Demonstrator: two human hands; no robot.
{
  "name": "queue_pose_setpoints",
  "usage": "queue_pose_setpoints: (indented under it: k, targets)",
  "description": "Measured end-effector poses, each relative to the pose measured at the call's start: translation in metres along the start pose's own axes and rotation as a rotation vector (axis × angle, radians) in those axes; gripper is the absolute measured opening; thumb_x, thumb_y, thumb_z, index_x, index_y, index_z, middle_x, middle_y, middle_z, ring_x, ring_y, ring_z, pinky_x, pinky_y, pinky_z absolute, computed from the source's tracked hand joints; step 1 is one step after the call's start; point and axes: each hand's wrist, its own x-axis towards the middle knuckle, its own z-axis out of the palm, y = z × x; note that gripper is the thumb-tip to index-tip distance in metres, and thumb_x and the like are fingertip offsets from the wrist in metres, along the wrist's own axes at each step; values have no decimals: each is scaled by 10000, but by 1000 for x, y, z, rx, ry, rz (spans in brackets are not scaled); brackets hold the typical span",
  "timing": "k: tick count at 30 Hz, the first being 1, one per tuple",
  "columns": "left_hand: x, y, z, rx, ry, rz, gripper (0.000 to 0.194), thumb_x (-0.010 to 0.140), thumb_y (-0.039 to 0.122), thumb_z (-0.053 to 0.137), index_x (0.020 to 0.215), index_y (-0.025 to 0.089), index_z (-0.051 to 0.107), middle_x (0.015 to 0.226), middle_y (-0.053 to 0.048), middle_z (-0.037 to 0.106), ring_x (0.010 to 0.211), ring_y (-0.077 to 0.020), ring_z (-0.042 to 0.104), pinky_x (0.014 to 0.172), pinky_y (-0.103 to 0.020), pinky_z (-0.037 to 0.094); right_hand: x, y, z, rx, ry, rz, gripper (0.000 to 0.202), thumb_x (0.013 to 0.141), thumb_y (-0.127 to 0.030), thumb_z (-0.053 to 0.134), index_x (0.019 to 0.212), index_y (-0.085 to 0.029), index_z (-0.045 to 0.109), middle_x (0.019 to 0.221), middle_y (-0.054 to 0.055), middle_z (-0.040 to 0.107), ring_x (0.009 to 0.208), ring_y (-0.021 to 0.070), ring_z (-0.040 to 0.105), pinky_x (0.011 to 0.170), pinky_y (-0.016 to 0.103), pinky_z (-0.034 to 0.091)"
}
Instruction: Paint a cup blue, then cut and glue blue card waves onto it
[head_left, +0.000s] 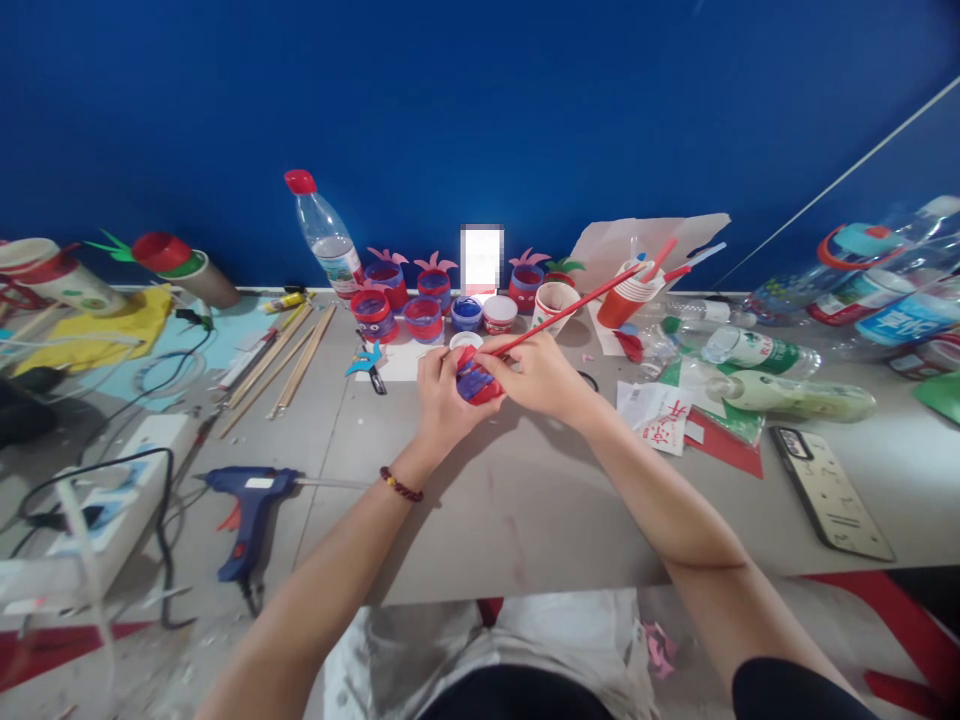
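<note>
My left hand (441,398), with a dark bead bracelet at the wrist, wraps round a small cup (480,388) painted red and blue. My right hand (544,375) pinches a long red-handled paintbrush (577,312) low down, against the cup; its bristles are hard to make out. Just beyond my hands stand an open jar of blue paint (466,315) and a white-topped jar (499,313). A round white lid (466,341) lies close to my fingers. Several red-and-blue cups, among them a front one (424,320) and one with pink leaf shapes (527,287), line the wall side.
A glue gun (251,500) and power strip (127,500) lie left, near wooden sticks (304,360). A tall bottle (326,235) stands behind. To the right are paper cups with brushes (622,300), plastic bottles (761,350) and a phone (831,490).
</note>
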Motion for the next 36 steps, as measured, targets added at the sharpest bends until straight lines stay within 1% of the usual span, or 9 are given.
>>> queue_pose_setpoints:
  k: [4,10,13,16,19,21,25,31,36]
  targets:
    - [1,3,-1,7,7,-11,789,545,466,829,1200,205,475,1121,-99,461,1044,-286,483,930,-480,454,1,1,-11,-34,57,8,270,905,-193,494,786,-185,737,859,64,740,793,204,665,746,326,501]
    - [2,5,-3,3,-15,-49,786,546,476,838,1194,202,488,1131,-102,458,1079,-292,479,967,-483,437,1,7,-30,-103,139,81,256,891,-183,528,710,-180,709,741,54,725,712,199,642,717,342,487]
    - [1,3,-3,15,-10,-25,802,559,485,829,1218,206,468,1145,-101,449,1085,-289,475,968,-484,434,-1,10,-24,-7,124,85,229,893,-219,548,742,-171,714,784,52,735,711,181,642,695,317,490]
    - [0,0,-1,13,13,6,815,558,473,826,1236,220,451,1140,-92,450,1068,-279,479,957,-476,437,-3,8,-10,51,45,52,232,906,-241,532,793,-171,722,790,42,728,699,164,630,679,299,477]
    - [0,-2,-1,-8,6,-3,803,548,448,826,1230,233,460,1122,-82,457,1057,-275,483,949,-466,436,-2,0,-1,22,-41,24,246,901,-197,520,762,-175,721,774,37,722,717,162,626,712,300,462]
    - [0,-1,-1,-12,0,-15,792,546,454,825,1219,233,470,1118,-81,458,1058,-277,484,950,-465,433,-1,-4,-2,-28,-64,38,262,892,-176,518,722,-173,716,731,43,711,684,164,615,701,308,455]
    - [1,1,-2,22,7,0,790,560,460,820,1223,227,458,1132,-87,450,1057,-279,482,949,-470,439,0,-5,-13,-47,-10,37,266,891,-179,509,729,-178,720,753,49,719,683,172,622,697,313,466]
    - [2,4,-3,11,-5,-33,791,556,465,835,1210,211,470,1137,-98,449,1076,-288,482,964,-473,438,-1,12,-28,-150,118,44,267,889,-185,519,709,-180,716,764,59,719,699,186,615,683,326,457]
    - [0,-1,0,1,-1,-4,811,558,473,826,1232,214,457,1147,-102,450,1081,-291,475,957,-486,432,-4,11,-15,-39,49,40,244,909,-229,529,773,-174,723,824,51,726,731,173,624,712,313,460]
